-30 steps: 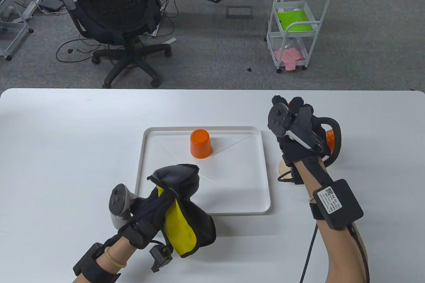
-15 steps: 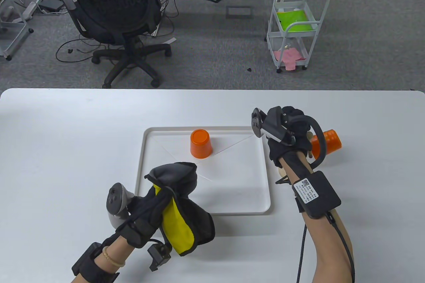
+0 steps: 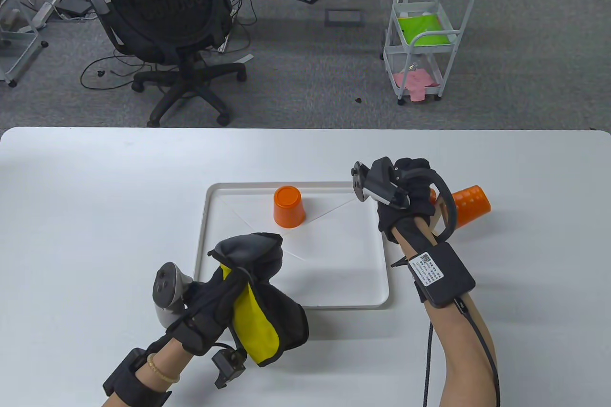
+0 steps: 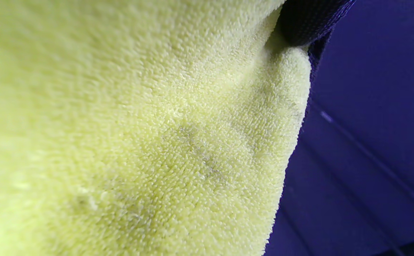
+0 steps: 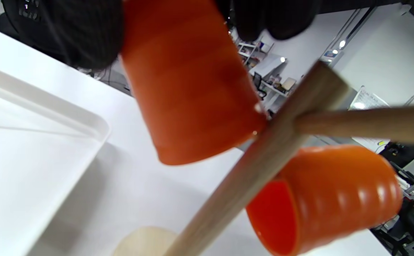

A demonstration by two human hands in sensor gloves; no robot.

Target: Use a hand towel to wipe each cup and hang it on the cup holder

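Note:
My left hand [image 3: 210, 304] grips a bunched grey and yellow hand towel [image 3: 260, 292] at the tray's near left corner; its yellow side [image 4: 139, 124] fills the left wrist view. My right hand [image 3: 410, 187] is just right of the tray, its fingers [image 5: 86, 32] curled round an orange cup [image 5: 189, 89], mouth down, rim against the wooden cup holder's post [image 5: 263, 160]. A second orange cup [image 3: 470, 204] [image 5: 327, 192] hangs tilted on the holder, below a peg [image 5: 370, 122]. A third orange cup [image 3: 288, 206] stands upside down on the white tray [image 3: 334, 283].
The holder's round base [image 5: 146, 241] sits on the white table [image 3: 95, 211] close to the tray's right rim [image 5: 96, 124]. Beyond the table's far edge are an office chair [image 3: 167, 20] and a small white cart [image 3: 425, 44].
My right hand has moved left and turned beside the holder, uncovering the cup that hangs there. The left hand and towel have hardly moved.

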